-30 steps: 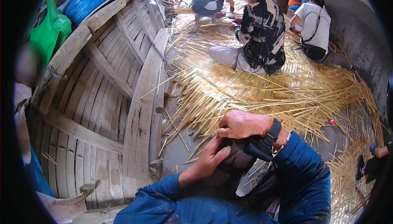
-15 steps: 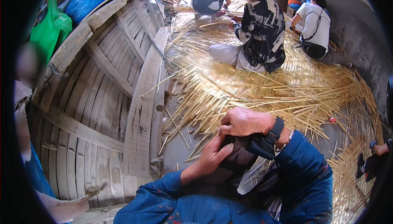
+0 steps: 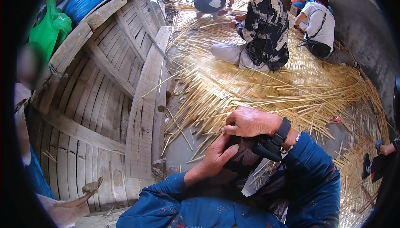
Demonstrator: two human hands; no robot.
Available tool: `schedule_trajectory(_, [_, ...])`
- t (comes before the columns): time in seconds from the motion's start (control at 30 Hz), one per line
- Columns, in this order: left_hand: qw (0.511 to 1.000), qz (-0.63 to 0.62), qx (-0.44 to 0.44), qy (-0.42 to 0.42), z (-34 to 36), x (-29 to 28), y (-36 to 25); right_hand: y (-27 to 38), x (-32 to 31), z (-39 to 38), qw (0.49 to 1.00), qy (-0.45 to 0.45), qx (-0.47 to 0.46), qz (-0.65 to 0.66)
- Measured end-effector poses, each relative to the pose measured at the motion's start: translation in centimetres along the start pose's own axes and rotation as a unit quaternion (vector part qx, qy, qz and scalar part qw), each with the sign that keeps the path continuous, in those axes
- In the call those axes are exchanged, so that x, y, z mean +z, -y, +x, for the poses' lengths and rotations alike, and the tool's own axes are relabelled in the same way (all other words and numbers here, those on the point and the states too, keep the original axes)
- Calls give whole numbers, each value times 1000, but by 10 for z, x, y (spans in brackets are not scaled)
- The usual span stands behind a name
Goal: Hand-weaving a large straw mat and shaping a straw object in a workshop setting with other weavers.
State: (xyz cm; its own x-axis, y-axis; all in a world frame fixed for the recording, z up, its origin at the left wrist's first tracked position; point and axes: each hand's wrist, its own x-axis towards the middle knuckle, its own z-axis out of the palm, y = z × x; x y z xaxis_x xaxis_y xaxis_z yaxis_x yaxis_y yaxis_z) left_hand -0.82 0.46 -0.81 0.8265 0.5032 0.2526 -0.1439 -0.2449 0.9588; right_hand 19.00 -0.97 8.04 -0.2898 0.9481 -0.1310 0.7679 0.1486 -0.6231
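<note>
head view: right hand [image 3: 255, 122]'s curled against the half-bent left hand [image 3: 214, 157], by the woven mat [image 3: 250, 87]'s near edge, can't tell if either holds anything

Dark patterned cloth [image 3: 246, 149] is covering a bent knee at 6 o'clock, right hand [image 3: 253, 122] lying over its top, left hand [image 3: 217, 155] touching its 9 o'clock side, any grip under the curled fingers not showing. Pale golden woven mat [image 3: 243, 79] is lying flat on grey floor [image 3: 175, 156], spreading from 11 to 2 o'clock just beyond both hands, weave running diagonally. Its near edge is splaying into long loose strips [image 3: 204, 111] pointing to about 7 o'clock, others crossing on top toward 3 o'clock.
</note>
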Motion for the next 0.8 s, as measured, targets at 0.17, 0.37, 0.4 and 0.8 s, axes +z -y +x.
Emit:
schedule_trajectory(0.17, [1000, 4, 2, 10, 2, 0, 0, -6, 3, -1, 1000, -14, 1, 4])
schedule_trajectory(0.37, [1000, -7, -5, 15, 2, 1, 1, -8, 4, -1, 1000, -17, -4, 3])
schedule_trajectory(0.4, [1000, -2, -5, 15, 2, 0, 0, -7, 3, -2, 1000, -17, -4, 1])
schedule_trajectory(0.8, [999, 31, 4, 9, 2, 0, -2, -8, 3, 0, 1000, -11, 17, -2])
